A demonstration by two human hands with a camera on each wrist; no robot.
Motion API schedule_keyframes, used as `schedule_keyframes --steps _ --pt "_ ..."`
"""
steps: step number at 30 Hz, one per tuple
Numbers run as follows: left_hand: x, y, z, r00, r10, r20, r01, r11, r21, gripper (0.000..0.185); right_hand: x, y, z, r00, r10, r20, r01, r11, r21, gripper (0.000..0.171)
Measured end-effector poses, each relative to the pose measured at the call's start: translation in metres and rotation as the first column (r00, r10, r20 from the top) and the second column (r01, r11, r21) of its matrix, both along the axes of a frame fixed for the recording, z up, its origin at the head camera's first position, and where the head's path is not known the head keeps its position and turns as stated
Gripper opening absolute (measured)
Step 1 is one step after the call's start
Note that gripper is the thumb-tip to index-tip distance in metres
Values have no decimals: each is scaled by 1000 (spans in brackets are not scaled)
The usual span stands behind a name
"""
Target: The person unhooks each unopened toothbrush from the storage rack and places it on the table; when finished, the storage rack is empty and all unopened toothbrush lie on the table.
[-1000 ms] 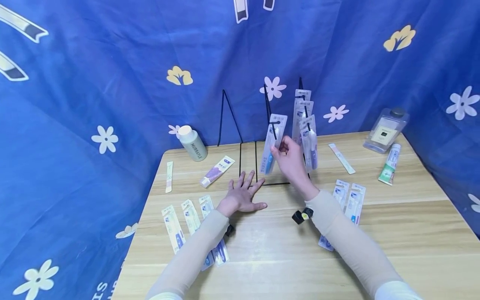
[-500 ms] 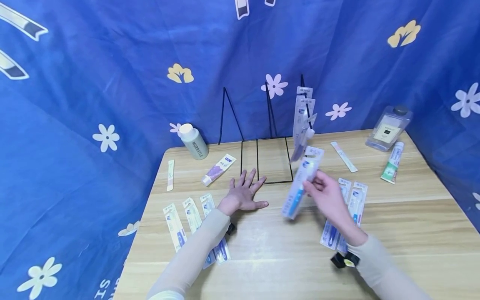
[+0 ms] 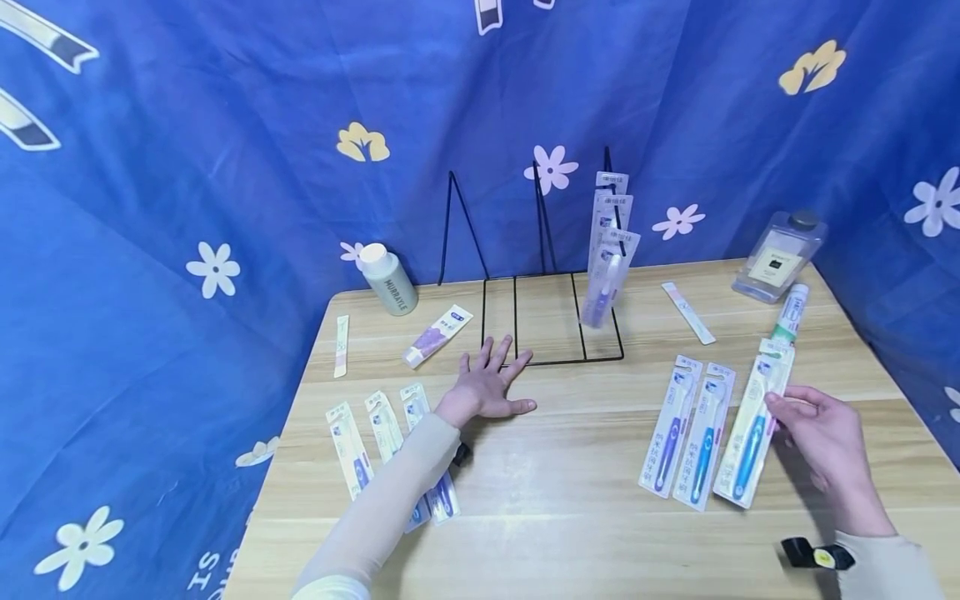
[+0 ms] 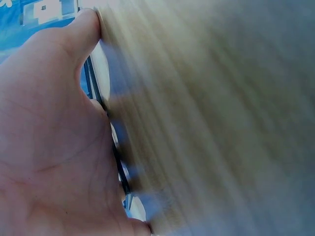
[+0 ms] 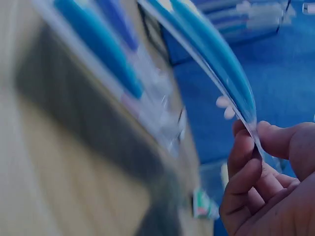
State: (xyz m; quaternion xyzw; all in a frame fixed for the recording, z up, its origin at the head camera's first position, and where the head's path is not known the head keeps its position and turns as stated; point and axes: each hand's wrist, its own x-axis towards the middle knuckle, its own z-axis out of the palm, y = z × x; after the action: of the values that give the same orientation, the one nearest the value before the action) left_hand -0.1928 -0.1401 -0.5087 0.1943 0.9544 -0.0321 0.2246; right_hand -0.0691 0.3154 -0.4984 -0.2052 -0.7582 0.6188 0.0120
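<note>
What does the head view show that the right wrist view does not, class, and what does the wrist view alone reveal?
Only the head view shows the flat left hand pressing the black wire display rack on the pale wooden table. Only the right wrist view shows the fingertips pinching the package's thin edge. Both show the right hand holding the blue toothbrush in its clear blister pack, beside two packs lying flat.

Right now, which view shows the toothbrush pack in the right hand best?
Head view: the whole pack shows, pinched at its edge by the right hand, beside two packs on the table. Right wrist view shows only its blurred edge between the fingers. Left wrist view doesn't show it.
</note>
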Motion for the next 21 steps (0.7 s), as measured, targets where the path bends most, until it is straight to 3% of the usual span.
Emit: schedule_keyframes --steps 3,7,14,21 --pt "0 -1 1 1000 2 5 -2 1000 -2 95 1 9 -11 991 53 124 -72 986 150 35" --pt "0 0 2 1000 3 15 -3 1000 8 96 0 11 -24 971 101 218 -146 969 200 57" --pt "0 1 1 1000 4 5 -4 1000 -3 95 -1 8 -33 954 127 271 -198 947 254 63" --pt "1 1 2 1000 12 15 -12 1000 7 96 -3 11 -31 948 165 273 -249 917 311 56"
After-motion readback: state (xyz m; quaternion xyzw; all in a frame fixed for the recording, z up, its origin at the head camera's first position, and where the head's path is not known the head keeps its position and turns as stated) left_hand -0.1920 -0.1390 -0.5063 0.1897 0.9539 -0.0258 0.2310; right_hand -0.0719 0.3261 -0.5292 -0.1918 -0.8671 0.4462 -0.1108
